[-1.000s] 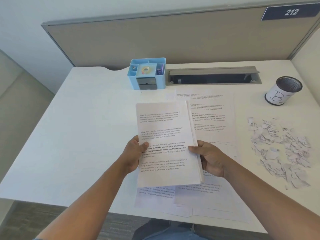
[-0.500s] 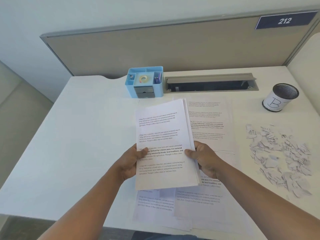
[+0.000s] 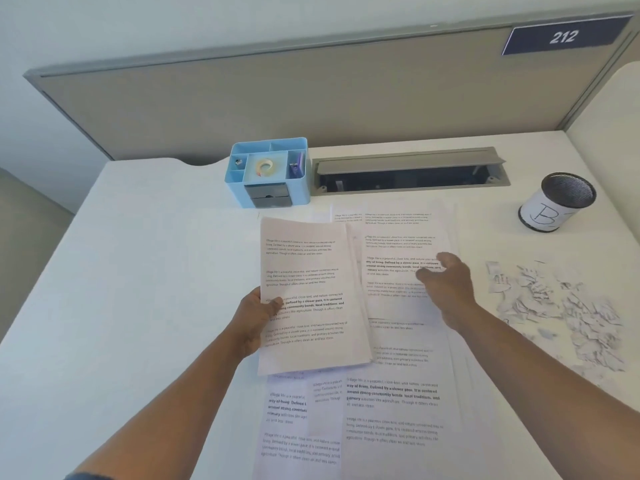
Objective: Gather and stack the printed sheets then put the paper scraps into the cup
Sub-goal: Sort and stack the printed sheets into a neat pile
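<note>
At desk centre, left hand [image 3: 254, 320] pinches the gathered stack [image 3: 311, 296] of printed sheets at its left edge, thumb on the top page, fingers hidden beneath. Stack is lifted off the desk [image 3: 138, 271], tilted slightly.

Right hand [image 3: 446, 285], at 3 o'clock of the stack, is off it, fingers loosely spread and relaxed, over a loose sheet [image 3: 398, 258] lying flat; contact with that sheet cannot be told, hand is blurred.

More loose sheets [image 3: 381, 410] overlap on the desk at 6 o'clock of the stack, reaching the near edge.

Paper scraps [image 3: 561, 306]: scattered pile at 3 o'clock of the right hand, apart from it.

Cup [image 3: 556, 202], mesh, white label marked "B", upright at 1 o'clock of the scraps.

Blue organiser [image 3: 268, 171] at 12 o'clock of the stack; open cable tray [image 3: 408, 169] just beside it, to its right.
</note>
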`<state>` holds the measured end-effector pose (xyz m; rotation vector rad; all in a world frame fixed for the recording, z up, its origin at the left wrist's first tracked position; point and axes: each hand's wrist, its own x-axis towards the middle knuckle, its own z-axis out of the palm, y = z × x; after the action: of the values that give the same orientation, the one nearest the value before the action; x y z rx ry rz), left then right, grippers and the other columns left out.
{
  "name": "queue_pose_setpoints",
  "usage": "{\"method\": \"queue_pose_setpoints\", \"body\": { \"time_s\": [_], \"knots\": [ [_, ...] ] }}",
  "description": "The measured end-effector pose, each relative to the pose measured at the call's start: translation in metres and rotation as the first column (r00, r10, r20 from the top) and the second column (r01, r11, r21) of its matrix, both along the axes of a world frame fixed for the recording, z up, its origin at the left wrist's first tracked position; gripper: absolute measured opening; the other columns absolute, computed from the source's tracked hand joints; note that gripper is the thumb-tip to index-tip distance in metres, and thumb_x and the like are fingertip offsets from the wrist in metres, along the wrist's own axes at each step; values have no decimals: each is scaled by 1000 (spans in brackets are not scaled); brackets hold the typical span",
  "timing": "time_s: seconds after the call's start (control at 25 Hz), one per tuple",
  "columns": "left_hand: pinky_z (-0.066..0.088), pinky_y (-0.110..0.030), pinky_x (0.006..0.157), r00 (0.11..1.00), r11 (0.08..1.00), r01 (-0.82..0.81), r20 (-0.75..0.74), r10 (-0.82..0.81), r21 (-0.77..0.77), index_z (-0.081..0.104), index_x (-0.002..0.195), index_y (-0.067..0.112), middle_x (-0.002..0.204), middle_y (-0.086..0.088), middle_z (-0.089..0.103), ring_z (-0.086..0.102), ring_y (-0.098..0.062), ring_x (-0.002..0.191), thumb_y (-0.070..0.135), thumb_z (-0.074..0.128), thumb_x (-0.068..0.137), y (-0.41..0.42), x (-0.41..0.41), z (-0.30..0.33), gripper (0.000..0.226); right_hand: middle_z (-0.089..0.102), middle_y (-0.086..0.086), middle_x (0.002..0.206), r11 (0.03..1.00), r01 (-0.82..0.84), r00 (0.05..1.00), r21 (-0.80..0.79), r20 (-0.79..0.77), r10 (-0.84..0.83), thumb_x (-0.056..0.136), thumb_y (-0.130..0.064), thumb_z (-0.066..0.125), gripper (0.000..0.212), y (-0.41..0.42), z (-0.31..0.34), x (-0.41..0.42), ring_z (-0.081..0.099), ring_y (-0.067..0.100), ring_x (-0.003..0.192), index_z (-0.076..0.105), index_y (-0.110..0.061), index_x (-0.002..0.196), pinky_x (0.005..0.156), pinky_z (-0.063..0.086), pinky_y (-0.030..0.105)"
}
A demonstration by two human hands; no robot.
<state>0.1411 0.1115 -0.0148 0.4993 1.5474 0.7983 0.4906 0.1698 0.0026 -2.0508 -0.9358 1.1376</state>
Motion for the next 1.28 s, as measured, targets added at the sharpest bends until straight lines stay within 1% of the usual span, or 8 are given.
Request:
{"method": "queue_pose_setpoints", "body": {
  "time_s": [0.2, 0.44, 0.6, 0.68, 0.8, 0.88, 1.16, 1.28],
  "knots": [
    [57, -60, 93, 997, 998, 45, -53, -47, -43, 65, 124, 13, 117, -12, 76, 73, -39, 104, 1, 57, 102, 16, -6, -13, 26, 31, 7, 150, 979, -30, 963, -203, 255, 83, 78, -31, 73, 73, 22, -7, 11, 34, 34, 134, 43, -16, 144, 101, 47, 53],
    [54, -64, 97, 993, 991, 116, -7, -117, -72, 62, 130, 14, 121, -13, 75, 71, -40, 112, 7, 57, 104, 18, -15, -19, 27, 31, 14, 139, 942, -7, 939, -337, 321, 122, 76, -33, 81, 68, 31, -10, 22, 34, 36, 127, 44, -11, 129, 77, 41, 42],
    [54, -64, 97, 993, 991, 117, -3, -118, -69, 62, 129, 13, 121, -14, 75, 70, -41, 112, 7, 57, 104, 18, -15, -21, 26, 38, 12, 136, 973, 22, 967, -229, 253, 38, 76, -21, 82, 72, 37, -15, 29, 47, 31, 108, 43, -12, 136, 76, 45, 38],
    [54, -62, 97, 995, 993, 96, -14, -97, -73, 62, 127, 13, 121, -14, 75, 70, -40, 112, 6, 58, 103, 18, -14, -21, 25, 54, 7, 126, 990, 40, 981, -137, 196, -12, 76, -14, 79, 70, 37, -17, 27, 55, 26, 96, 46, -15, 137, 79, 50, 38],
    [56, -58, 94, 996, 994, 82, -22, -83, -74, 62, 127, 12, 119, -14, 75, 70, -40, 111, 6, 59, 103, 18, -13, -21, 24, 60, -6, 85, 996, 54, 984, -74, 171, -41, 81, -9, 73, 37, 36, -18, 27, 59, 24, 77, 58, -14, 114, 73, 50, 37],
    [57, -58, 93, 996, 994, 81, -27, -84, -70, 62, 127, 12, 119, -13, 76, 70, -40, 111, 6, 59, 103, 18, -12, -20, 25, 54, 0, 72, 998, 19, 982, -60, 187, -8, 83, -10, 67, 12, 35, -20, 29, 50, 26, 68, 58, -7, 90, 62, 39, 33],
    [56, -58, 94, 995, 996, 79, -56, -82, -52, 63, 124, 14, 117, -12, 76, 71, -39, 108, 5, 57, 104, 17, -9, -20, 22, 54, 17, 72, 995, -74, 947, 64, 318, 50, 95, -17, 53, 22, 30, -4, 49, 41, 27, 64, 52, 2, 83, 58, 30, 34],
    [58, -56, 92, 993, 996, 79, -89, -82, -37, 64, 122, 15, 114, -10, 77, 72, -37, 105, 6, 57, 104, 17, -7, -20, 22, 48, 8, 69, 985, -105, 952, 140, 299, 59, 100, -16, 46, 26, 26, 7, 50, 39, 26, 64, 44, -5, 76, 58, 28, 35]
  ]
}}
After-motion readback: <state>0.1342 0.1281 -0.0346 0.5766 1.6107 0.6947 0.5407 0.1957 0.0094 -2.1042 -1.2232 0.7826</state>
